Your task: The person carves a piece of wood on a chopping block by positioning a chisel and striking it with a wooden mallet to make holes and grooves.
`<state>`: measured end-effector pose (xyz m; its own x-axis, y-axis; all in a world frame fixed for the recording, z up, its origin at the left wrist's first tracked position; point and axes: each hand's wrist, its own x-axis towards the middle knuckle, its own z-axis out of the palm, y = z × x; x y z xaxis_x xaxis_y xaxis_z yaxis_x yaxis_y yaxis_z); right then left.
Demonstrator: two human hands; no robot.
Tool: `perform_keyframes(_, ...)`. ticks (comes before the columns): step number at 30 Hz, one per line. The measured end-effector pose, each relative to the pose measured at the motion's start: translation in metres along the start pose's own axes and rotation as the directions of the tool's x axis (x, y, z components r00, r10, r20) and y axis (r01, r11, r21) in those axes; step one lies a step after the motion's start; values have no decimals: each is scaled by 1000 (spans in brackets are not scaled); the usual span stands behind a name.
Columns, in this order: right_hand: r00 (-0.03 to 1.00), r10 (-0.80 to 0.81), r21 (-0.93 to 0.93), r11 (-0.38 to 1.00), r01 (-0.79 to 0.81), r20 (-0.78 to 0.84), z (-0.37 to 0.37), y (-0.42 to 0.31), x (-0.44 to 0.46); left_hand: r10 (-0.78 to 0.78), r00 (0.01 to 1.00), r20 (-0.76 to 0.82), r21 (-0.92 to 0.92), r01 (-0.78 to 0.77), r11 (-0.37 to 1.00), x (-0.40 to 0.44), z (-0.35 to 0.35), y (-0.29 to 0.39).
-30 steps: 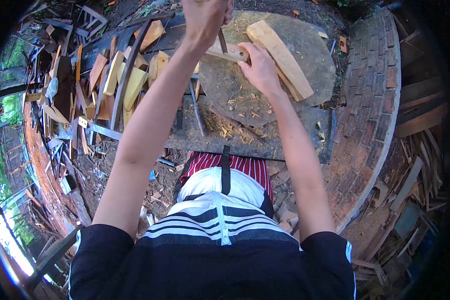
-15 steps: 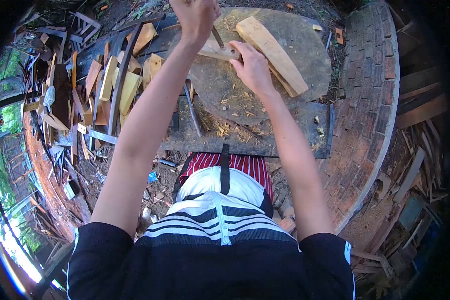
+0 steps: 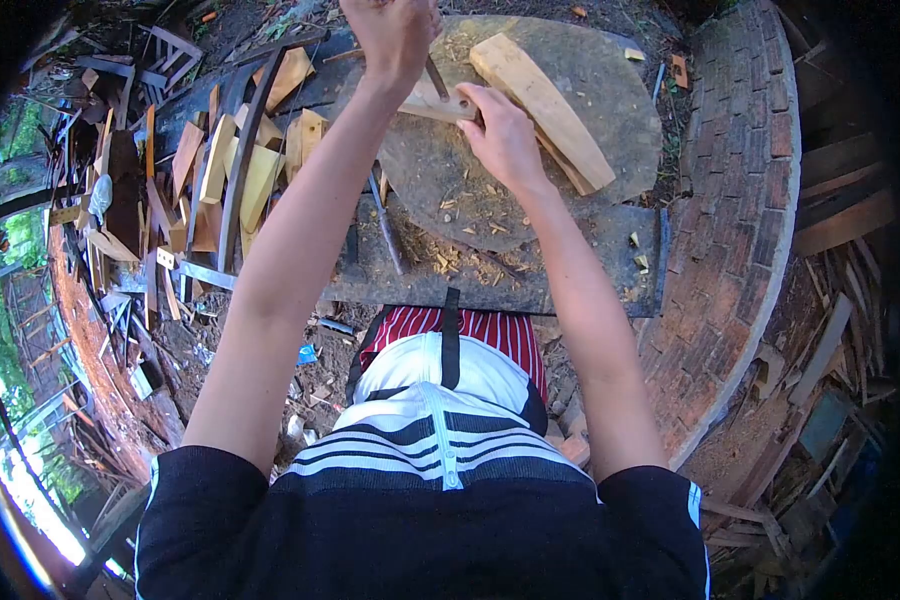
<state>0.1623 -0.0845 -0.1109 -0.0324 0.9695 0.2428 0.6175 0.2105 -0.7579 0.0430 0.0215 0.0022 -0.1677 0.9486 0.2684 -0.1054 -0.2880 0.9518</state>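
Note:
At the top of the head view, my left hand (image 3: 394,35) is closed in a fist around a tool with a narrow dark metal shaft (image 3: 436,78); its handle is hidden by the fist. The shaft slants down to the top of a small pale wood piece (image 3: 428,103), which has a round hole near its right end. My right hand (image 3: 503,140) grips that end, thumb and fingers pressed on it. Just beyond my right hand, a larger wood block (image 3: 545,110) lies on the round, worn wooden work surface (image 3: 610,120).
A long thin tool (image 3: 388,228) lies on the dark board (image 3: 490,290) near wood chips (image 3: 448,258). Cut wood blocks (image 3: 260,180) crowd the left side. A curved brick ledge (image 3: 735,180) runs along the right, with scrap wood (image 3: 825,340) beyond it.

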Motion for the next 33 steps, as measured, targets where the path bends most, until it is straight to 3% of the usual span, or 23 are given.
perform_keyframes(4, 1000, -19, -4, 1000, 19, -14, -1, -3, 0, 6, 1000, 28, 10, -6, 1000, -1, -2, 0)
perform_keyframes(6, 996, 69, 2, 998, -69, 54, -4, -5, 1, 59, 997, 40, -6, -58, 998, 0, -2, 1)
perform_keyframes(16, 1000, 4, 0, 1000, -4, 13, -1, 0, 1, 49, 999, -24, -8, -49, 999, 2, -3, -1)
perform_keyframes(21, 999, 29, -31, 999, -28, 25, -1, -1, 1, -8, 1000, -27, -127, 5, 992, 2, -4, -2)
perform_keyframes(33, 999, 25, -11, 1000, -24, 29, -1, 2, 2, 16, 995, -101, -67, -23, 998, 5, -10, -1)
